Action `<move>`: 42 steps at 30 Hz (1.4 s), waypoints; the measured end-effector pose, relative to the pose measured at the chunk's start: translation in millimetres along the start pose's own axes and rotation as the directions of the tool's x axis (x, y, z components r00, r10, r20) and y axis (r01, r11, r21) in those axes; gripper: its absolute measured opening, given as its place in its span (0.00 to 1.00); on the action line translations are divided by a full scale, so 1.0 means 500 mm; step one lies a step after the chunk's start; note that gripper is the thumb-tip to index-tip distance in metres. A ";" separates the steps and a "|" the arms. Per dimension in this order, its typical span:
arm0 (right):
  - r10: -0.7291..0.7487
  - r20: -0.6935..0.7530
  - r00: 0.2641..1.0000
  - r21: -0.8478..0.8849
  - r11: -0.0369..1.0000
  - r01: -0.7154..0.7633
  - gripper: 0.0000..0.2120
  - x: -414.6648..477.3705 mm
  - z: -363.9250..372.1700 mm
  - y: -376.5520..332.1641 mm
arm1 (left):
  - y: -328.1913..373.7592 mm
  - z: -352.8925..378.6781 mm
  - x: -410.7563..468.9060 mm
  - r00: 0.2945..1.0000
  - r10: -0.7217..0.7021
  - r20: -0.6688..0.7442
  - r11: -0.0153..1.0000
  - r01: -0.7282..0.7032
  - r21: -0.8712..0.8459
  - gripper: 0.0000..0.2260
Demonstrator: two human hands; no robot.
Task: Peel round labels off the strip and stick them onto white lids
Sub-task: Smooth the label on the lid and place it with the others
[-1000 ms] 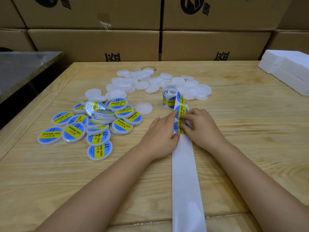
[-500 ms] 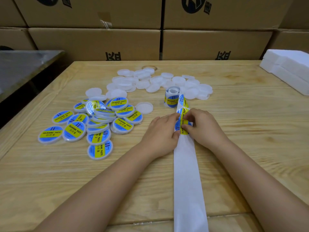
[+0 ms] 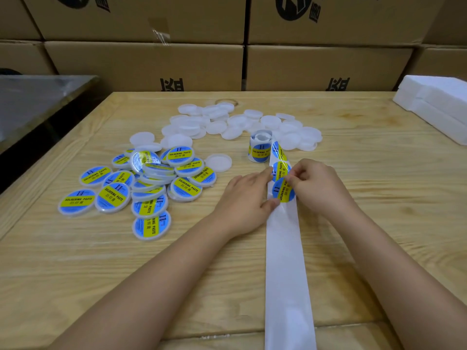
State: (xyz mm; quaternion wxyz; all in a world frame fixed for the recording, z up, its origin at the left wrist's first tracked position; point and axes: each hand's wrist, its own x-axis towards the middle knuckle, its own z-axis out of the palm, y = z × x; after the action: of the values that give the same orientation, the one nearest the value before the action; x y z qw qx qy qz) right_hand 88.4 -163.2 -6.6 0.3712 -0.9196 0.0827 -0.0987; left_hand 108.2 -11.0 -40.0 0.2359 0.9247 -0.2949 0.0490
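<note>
**Label strip** (image 3: 286, 261): white backing paper running from the table (image 3: 379, 210) edge at 6 o'clock up to a small standing roll (image 3: 260, 147) at 12 o'clock of the hands. It is bare of labels below the hands.

**Round label** (image 3: 283, 190): blue and yellow, the lowest one on the strip, lying between the two hands. It looks partly lifted from the backing.

**Left hand** (image 3: 245, 198): flat, fingers straight, pressing the strip's left edge to the table and holding nothing.

**Right hand** (image 3: 318, 185): fingertips pinch the round label at its upper right edge.

**Blank lids** (image 3: 227, 125): loose heap at 12 o'clock beyond the roll, with one single lid (image 3: 218, 162) at 11 o'clock of the left hand.

**Labelled lids** (image 3: 141, 183): overlapping pile at 9 o'clock.

**Surroundings**: cardboard cartons (image 3: 144, 64) behind, white foam blocks (image 3: 437, 102) at 2 o'clock.

**Hazards, as judged**:
- A fast or steep pull may curl the label onto itself or onto the fingertips — the adhesive would then be spoiled.
- If the left hand slackens, the strip may rise with the label and tug the roll over.
- Carried by one edge, the label may droop and land creased or off-centre on a lid.
</note>
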 end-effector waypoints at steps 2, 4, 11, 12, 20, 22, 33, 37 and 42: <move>0.009 -0.061 0.998 0.070 0.998 -0.005 0.07 -0.001 -0.005 0.000 | -0.004 0.003 0.002 0.999 -0.015 0.036 0.999 0.013 0.035 0.28; -0.026 -0.218 0.976 0.213 0.974 0.074 0.08 -0.002 -0.010 -0.003 | -0.006 0.006 0.002 0.998 -0.018 0.058 0.999 0.016 0.037 0.28; 0.089 0.015 0.996 0.851 0.522 -0.059 0.04 -0.004 0.060 -0.039 | 0.000 0.005 0.002 1.000 0.008 -0.001 1.000 -0.008 0.009 0.20; 0.099 0.025 0.995 0.861 0.503 -0.071 0.05 -0.003 0.070 -0.040 | 0.003 0.004 0.002 1.000 0.009 -0.026 1.000 -0.010 -0.013 0.18; 0.124 0.043 0.991 0.966 0.247 -0.073 0.07 0.011 0.065 -0.018 | -0.008 -0.018 0.002 0.950 -0.241 -0.199 0.945 0.183 -0.271 0.19; 0.118 0.040 0.992 0.964 0.257 -0.070 0.08 0.012 0.065 -0.016 | -0.026 -0.017 0.005 0.939 -0.258 -0.229 0.961 0.273 0.036 0.22; 0.094 0.049 0.994 0.953 0.293 -0.075 0.04 0.016 0.069 -0.005 | -0.043 -0.023 0.004 0.933 -0.226 -0.279 0.955 0.268 0.124 0.12; 0.074 0.067 0.995 0.969 0.231 -0.082 0.03 0.015 0.065 -0.005 | -0.042 -0.029 0.003 0.929 -0.132 -0.346 0.988 0.152 0.029 0.12; 0.020 0.090 0.996 0.976 0.199 -0.092 0.07 0.014 0.058 -0.007 | -0.015 -0.046 0.006 0.858 -0.319 -0.402 0.858 0.081 -0.507 0.07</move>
State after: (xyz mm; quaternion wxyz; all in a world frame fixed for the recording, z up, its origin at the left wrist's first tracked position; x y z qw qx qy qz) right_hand 102.6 -142.9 -23.8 0.8743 -0.4767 0.0243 -0.0887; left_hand 115.9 3.3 -22.0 0.5224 0.8245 -0.1302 0.1739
